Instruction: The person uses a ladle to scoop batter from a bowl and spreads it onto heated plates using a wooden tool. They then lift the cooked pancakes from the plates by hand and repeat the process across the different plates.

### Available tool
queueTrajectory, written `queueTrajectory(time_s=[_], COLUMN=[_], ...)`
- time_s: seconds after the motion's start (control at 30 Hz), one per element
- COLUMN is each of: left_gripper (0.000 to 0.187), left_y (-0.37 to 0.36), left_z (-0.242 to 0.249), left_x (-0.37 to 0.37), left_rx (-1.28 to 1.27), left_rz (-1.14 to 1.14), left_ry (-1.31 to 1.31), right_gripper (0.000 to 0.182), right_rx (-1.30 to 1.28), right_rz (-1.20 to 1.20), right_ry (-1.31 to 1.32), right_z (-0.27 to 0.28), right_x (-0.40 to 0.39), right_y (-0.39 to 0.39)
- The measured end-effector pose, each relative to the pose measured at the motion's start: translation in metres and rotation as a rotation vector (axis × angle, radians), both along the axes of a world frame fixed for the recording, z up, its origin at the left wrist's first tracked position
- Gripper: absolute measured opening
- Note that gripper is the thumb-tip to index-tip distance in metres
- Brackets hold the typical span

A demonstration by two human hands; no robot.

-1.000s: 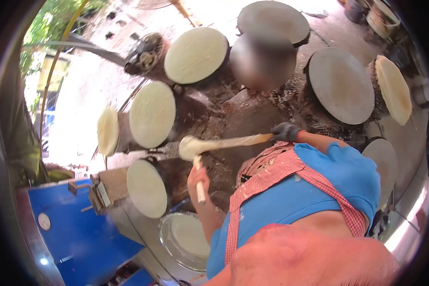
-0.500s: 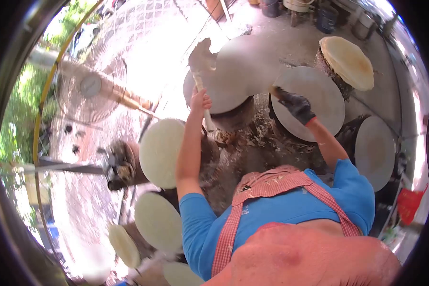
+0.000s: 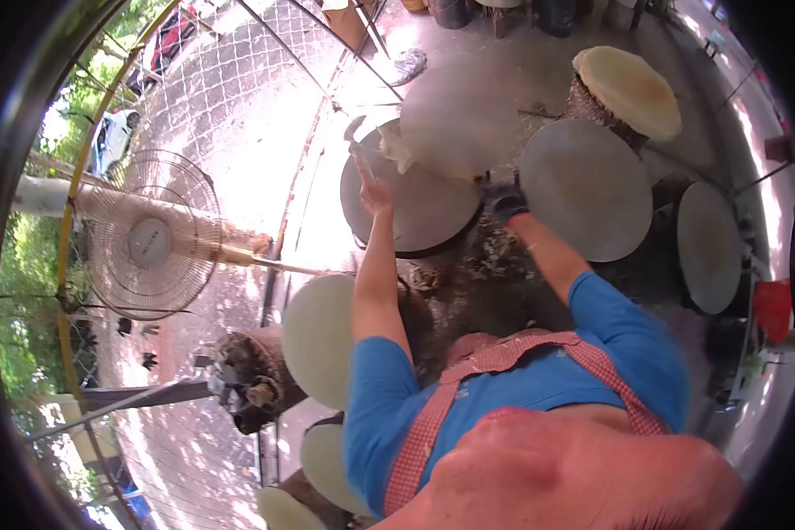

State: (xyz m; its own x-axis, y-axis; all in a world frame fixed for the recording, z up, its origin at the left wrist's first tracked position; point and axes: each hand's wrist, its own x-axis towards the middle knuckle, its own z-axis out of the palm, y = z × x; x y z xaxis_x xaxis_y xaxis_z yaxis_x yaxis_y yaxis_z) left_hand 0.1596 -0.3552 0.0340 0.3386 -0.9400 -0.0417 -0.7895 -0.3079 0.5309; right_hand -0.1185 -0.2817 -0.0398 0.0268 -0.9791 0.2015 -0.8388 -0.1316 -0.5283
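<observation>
My left hand [image 3: 377,194] is closed round the handle of a scraper [image 3: 357,141], its blade seen nearly edge-on above a round grey griddle [image 3: 420,216]. Beside the blade a crumpled pale scrap [image 3: 396,147] shows over the griddle. My right hand [image 3: 506,203], in a dark glove, is closed at the griddle's right edge. What it grips is mostly hidden; only a small dark end shows. A second grey griddle [image 3: 586,190] lies just right of the glove. A hazy round blur covers part of the view above the first griddle.
A stack of thin round flatbreads [image 3: 629,93] rests on a stand at the back right. Another griddle [image 3: 708,247] is at far right. Pale batter rounds [image 3: 320,340] lie on griddles at left. A fan [image 3: 150,243] and wire fence [image 3: 238,79] stand left; buckets [image 3: 556,18] at the back.
My right hand has moved left from over the right griddle to the first griddle's edge. The scraper has turned edge-on and come lower. The view has shifted.
</observation>
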Motion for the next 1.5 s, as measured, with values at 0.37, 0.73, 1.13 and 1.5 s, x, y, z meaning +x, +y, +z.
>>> queueTrajectory(time_s=[0.37,0.73,1.13,1.5], left_gripper=[0.063,0.066,0.067,0.063], left_y=[0.176,0.254,0.251,0.311], left_z=[-0.066,-0.044,-0.029,0.030], left_x=[0.109,0.120,0.075,0.013], left_rx=[-0.111,-0.031,-0.042,0.020], left_rz=[-0.081,-0.091,0.102,0.551], left_ry=[0.696,0.585,0.662,1.038], right_gripper=[0.040,0.038,0.042,0.029], right_rx=[0.116,0.340,0.762,0.861], right_rz=[0.154,0.268,0.049,0.390], right_ry=[0.233,-0.318,-1.019,-0.639], right_z=[0.022,0.027,-0.010,-0.002], right_x=[0.057,0.034,-0.005,0.000], right_y=[-0.039,-0.015,-0.096,-0.169])
